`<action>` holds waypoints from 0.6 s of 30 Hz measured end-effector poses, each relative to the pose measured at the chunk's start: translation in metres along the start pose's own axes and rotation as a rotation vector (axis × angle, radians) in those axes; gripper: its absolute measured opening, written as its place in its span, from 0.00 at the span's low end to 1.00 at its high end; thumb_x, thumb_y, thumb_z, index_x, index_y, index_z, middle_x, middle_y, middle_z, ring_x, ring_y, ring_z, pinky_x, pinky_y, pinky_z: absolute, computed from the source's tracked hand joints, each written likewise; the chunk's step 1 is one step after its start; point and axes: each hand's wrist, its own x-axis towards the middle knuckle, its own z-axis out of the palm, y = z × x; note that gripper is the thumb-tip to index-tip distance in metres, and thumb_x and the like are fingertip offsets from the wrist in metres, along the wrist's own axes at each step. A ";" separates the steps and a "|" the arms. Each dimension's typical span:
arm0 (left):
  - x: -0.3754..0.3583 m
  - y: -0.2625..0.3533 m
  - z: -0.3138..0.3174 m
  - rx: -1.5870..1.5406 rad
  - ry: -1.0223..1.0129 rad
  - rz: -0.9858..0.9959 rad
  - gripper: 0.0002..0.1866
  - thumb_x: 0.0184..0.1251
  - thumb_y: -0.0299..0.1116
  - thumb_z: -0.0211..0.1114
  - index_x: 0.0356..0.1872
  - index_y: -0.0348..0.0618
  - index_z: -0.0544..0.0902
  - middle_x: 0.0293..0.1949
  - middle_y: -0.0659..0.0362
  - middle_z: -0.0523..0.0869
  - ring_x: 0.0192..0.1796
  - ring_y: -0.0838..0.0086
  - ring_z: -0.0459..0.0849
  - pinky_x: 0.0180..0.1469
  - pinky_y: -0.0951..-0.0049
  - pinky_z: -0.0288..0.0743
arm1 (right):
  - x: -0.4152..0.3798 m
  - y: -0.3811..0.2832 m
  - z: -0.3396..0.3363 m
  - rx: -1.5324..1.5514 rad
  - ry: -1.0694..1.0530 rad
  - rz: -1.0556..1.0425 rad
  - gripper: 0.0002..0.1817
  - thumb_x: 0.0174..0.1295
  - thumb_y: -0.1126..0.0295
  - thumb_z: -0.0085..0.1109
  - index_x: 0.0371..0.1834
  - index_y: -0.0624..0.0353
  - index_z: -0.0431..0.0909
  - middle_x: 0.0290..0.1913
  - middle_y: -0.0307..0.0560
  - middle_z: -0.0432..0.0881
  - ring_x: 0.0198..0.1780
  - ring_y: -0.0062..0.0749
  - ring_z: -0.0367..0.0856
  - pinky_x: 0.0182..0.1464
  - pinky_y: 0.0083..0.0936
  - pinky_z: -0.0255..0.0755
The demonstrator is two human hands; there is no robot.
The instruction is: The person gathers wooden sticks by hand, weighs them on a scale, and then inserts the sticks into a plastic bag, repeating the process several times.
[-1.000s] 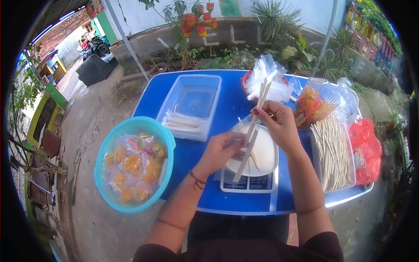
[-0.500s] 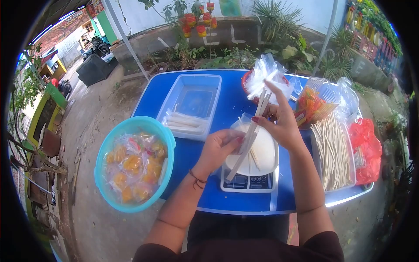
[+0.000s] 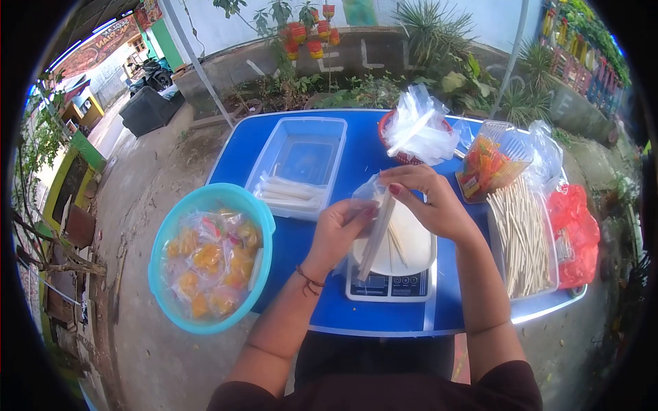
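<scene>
A bundle of pale thin sticks (image 3: 376,236) stands tilted inside a narrow clear plastic bag (image 3: 363,194), above the kitchen scale. My left hand (image 3: 345,225) pinches the bag and the sticks from the left side. My right hand (image 3: 426,196) is closed around the upper end of the sticks, fingers bent over the top. Under both hands, a round white dish (image 3: 418,240) sits on the digital kitchen scale (image 3: 410,290). A few loose sticks (image 3: 397,245) lie in the dish.
A turquoise basin (image 3: 156,274) of bagged yellow food stands at the left. Filled stick packs lie in a clear tub (image 3: 334,147). Behind are plastic bags (image 3: 421,127) in a red basket. At right are a stick tray (image 3: 517,240), orange packets (image 3: 483,164) and a red bag (image 3: 576,233).
The sticks have slid down into the plastic bag, and their tops no longer stick up high. My right hand has lowered, its raised finger now bent over the stick ends.
</scene>
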 end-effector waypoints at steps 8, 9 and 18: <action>-0.002 0.000 -0.004 0.038 -0.107 0.049 0.13 0.73 0.30 0.64 0.53 0.35 0.82 0.47 0.53 0.89 0.46 0.73 0.89 0.49 0.73 0.85 | 0.002 -0.004 -0.001 -0.014 0.101 -0.072 0.11 0.59 0.78 0.65 0.44 0.56 0.87 0.58 0.52 0.79 0.52 0.46 0.81 0.54 0.35 0.75; -0.001 0.001 -0.007 0.105 -0.181 0.041 0.12 0.73 0.30 0.64 0.52 0.35 0.82 0.47 0.53 0.89 0.46 0.72 0.89 0.49 0.72 0.84 | 0.002 -0.006 -0.001 0.028 0.135 -0.073 0.10 0.59 0.78 0.64 0.43 0.57 0.87 0.56 0.52 0.80 0.51 0.44 0.82 0.52 0.34 0.76; 0.004 0.002 -0.010 0.025 0.027 -0.181 0.10 0.78 0.32 0.55 0.51 0.37 0.76 0.51 0.48 0.87 0.50 0.65 0.89 0.53 0.67 0.83 | -0.006 0.002 0.008 -0.432 -0.239 0.420 0.08 0.57 0.67 0.61 0.32 0.59 0.85 0.32 0.53 0.87 0.38 0.48 0.87 0.42 0.40 0.79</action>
